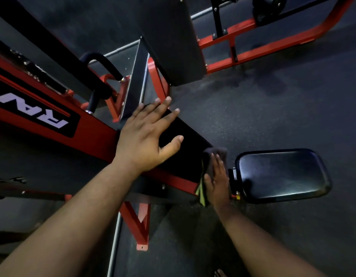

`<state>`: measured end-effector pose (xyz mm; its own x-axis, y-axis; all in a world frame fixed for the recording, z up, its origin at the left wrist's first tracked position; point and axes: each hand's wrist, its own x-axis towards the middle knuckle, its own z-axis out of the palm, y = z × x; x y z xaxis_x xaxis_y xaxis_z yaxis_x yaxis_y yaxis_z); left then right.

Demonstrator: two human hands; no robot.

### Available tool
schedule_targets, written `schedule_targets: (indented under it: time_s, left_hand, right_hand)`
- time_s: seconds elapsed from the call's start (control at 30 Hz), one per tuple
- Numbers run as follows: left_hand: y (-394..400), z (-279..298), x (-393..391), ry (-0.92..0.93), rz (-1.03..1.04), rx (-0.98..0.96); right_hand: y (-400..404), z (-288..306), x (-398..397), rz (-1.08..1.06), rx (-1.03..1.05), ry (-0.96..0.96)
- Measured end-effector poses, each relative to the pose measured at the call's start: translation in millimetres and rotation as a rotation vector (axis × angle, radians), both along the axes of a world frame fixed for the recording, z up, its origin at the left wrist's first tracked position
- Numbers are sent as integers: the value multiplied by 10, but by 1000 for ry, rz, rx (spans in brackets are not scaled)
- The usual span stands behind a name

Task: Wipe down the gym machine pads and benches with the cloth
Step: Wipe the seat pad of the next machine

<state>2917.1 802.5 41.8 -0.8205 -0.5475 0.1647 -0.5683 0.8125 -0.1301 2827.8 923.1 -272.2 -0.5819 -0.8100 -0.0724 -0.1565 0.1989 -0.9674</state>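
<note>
Two hands: both on the same black back pad (185,144), well apart along it
Left hand (145,136): fingers straight and spread, palm flat on the pad's upper face, thumb out toward the lower end; forearm comes in from bottom left
Right hand (218,180): fingers straight, pressing the cloth (210,156) flat against the pad's lower end; nothing curled round it; forearm comes in from bottom right
Cloth: dark, with a yellow-green edge hanging below the thumb side of the right hand; sits between palm and pad, upper corner showing past the fingertips
Seat pad (282,174): black, glossy, just right of the right hand; cannot tell if the hand touches it
Writing: white letters on a black label (33,110) on the red frame (97,136), seen upside down, look like "RV"; rest cut off by the picture edge
Upper pad (173,41): large, black, above the left hand, clear of both hands
Floor (282,108): dark speckled rubber
</note>
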Motion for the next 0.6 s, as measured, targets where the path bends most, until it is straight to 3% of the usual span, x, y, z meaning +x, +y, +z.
schedule_targets:
  time_s: [0.13, 0.2, 0.37, 0.5, 0.6]
  left_hand:
    - [-12, 21, -7, -38, -15, -7]
    - [-22, 32, -3, -58, -20, -14]
    - [-23, 24, -11, -44, -3, 10]
    - [-22, 44, -16, 7, 23, 51]
    - [-17, 42, -13, -7, 16, 44]
  right_hand:
    - [-97, -514, -229, 57, 180, -249]
    - [-226, -461, -347, 148, 240, -170]
    - [-759, 436, -549, 71, 180, -304]
    - [-810, 1398, -298, 145, -11, -206]
    - [-311, 1581, 26, 243, -141, -46]
